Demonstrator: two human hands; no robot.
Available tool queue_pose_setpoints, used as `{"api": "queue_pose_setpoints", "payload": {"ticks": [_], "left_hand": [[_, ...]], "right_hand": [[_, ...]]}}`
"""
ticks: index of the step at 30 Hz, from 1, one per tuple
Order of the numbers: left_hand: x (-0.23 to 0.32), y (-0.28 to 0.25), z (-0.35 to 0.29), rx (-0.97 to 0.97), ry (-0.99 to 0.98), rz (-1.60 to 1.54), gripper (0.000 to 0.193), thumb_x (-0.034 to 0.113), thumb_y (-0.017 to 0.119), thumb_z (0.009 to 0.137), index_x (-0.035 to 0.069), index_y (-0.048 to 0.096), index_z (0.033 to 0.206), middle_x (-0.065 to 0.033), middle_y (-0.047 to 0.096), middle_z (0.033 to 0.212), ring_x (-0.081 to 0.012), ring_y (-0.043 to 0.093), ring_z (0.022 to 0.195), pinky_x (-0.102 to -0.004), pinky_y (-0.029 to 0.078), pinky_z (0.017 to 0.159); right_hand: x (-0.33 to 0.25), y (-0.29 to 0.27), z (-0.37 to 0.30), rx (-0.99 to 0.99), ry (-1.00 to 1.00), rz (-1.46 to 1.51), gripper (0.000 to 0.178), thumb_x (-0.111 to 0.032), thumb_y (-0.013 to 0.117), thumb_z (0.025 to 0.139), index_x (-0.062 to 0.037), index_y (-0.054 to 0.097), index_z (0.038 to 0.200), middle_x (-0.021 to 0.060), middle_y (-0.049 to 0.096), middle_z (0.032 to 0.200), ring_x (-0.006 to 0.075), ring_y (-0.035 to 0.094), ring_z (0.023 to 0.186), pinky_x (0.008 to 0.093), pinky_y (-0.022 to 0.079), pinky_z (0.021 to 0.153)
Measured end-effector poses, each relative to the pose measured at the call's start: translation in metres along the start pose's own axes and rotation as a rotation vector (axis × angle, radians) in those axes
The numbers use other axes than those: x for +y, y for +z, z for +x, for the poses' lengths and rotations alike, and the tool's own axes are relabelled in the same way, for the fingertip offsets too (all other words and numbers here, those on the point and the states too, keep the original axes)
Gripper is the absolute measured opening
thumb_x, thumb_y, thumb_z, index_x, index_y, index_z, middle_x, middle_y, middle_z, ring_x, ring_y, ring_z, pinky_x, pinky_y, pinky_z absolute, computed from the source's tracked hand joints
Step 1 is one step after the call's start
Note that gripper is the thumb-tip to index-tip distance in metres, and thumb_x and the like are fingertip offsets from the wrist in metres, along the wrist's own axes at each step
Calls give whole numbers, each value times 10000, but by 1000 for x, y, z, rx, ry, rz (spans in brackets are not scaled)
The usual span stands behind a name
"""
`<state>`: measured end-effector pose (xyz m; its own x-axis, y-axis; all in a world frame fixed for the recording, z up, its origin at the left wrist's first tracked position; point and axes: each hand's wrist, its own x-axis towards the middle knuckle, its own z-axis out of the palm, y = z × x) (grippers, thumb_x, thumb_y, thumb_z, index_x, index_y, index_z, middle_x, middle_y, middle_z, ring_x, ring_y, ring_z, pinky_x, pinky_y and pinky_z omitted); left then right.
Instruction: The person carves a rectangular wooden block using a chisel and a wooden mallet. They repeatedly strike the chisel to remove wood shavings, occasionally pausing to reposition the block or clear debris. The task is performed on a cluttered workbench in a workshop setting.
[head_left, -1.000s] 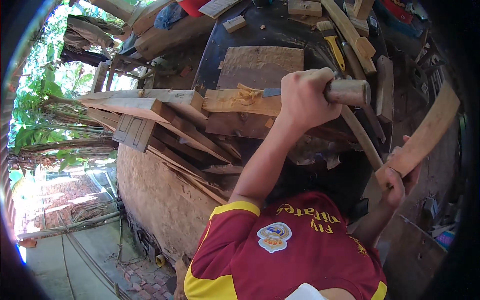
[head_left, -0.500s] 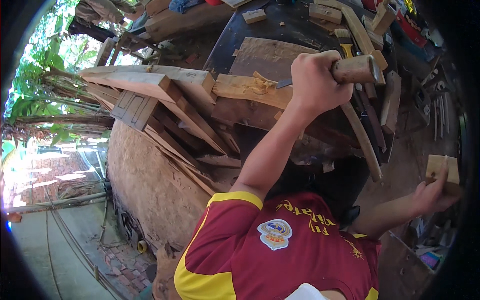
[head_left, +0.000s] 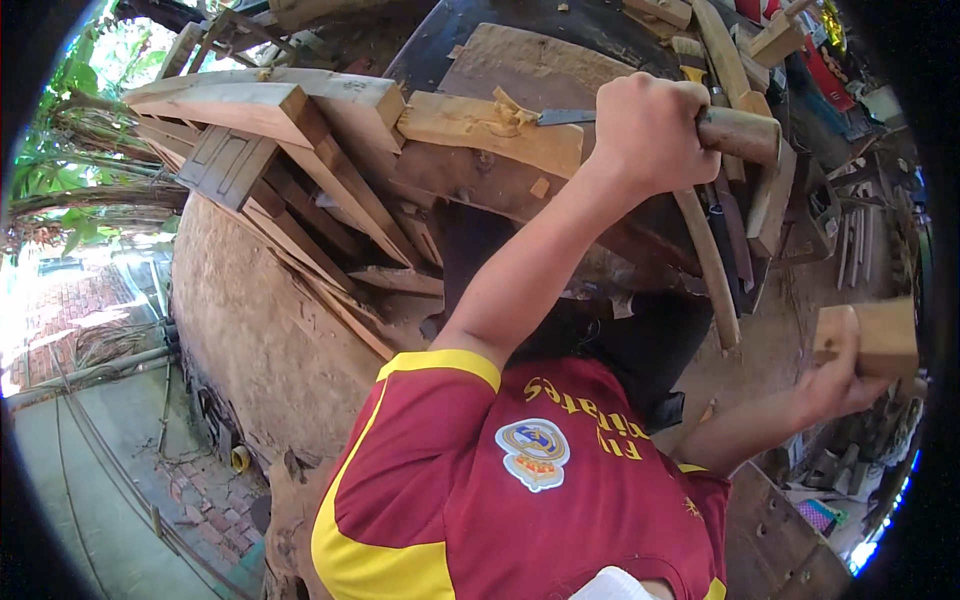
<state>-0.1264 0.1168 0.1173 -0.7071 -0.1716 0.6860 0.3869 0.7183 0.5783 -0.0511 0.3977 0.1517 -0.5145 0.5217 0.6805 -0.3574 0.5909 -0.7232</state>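
Observation:
My left hand [head_left: 652,135] is closed round the wooden handle of a chisel [head_left: 568,117], whose narrow metal blade points left. The blade's tip is at a curled, splintered chip on a pale wooden board [head_left: 475,125], and the handle's butt sticks out to the right of my fist. Out to the right, my right hand [head_left: 842,375] grips a mallet with a blocky wooden head [head_left: 872,338], held away from the chisel. Most of the mallet's handle is hidden by my fingers.
Long sawn beams [head_left: 225,100] lean at the left beside a large rounded earthen-looking form [head_left: 260,270]. A brush [head_left: 690,62], a curved wooden handle [head_left: 712,265] and wood blocks lie along the dark bench's right side. Small offcuts are scattered on the bench.
The view has shifted, so the bench appears higher and further left. My left hand sits further right of the chip, with more blade showing. The mallet head appears larger and has turned slightly.

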Motion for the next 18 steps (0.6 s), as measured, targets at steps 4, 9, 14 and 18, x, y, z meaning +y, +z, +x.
{"api": "queue_pose_setpoints", "payload": {"ticks": [4, 9, 14, 18], "left_hand": [[0, 4, 4, -29, -6, 42, 193, 261, 707, 547, 125, 665, 678, -124, 599, 586, -353, 624, 615, -420, 518, 578], [-2, 2, 2, 4, 0, 62, 209, 259, 719, 540, 113, 657, 676, -131, 593, 587, -360, 619, 615, -420, 515, 584], [6, -18, 3, 53, -39, -5, 258, 247, 753, 515, 88, 647, 688, -142, 590, 597, -370, 611, 614, -441, 502, 593], [-1, -7, 11, 37, 201, -49, 247, 241, 752, 535, 71, 641, 675, -148, 594, 597, -380, 611, 624, -455, 507, 610]], "right_hand": [[-8, 34, -19, 398, 232, 295, 642, -13, 760, 727, 56, 472, 1296, 214, 579, 1192, 257, 632, 1000, 332, 569, 761], [1, 32, -77, -560, -406, -283, 708, -103, 777, 711, 66, 444, 1313, 222, 568, 1217, 245, 601, 1020, 387, 476, 899], [33, 1, -68, -352, 169, -17, 758, -104, 806, 713, 51, 427, 1350, 203, 544, 1268, 277, 550, 1137, 413, 452, 972], [47, -8, -70, -366, 275, 90, 644, -29, 779, 757, 59, 451, 1304, 155, 567, 1202, 231, 578, 1054, 349, 488, 899]]}}
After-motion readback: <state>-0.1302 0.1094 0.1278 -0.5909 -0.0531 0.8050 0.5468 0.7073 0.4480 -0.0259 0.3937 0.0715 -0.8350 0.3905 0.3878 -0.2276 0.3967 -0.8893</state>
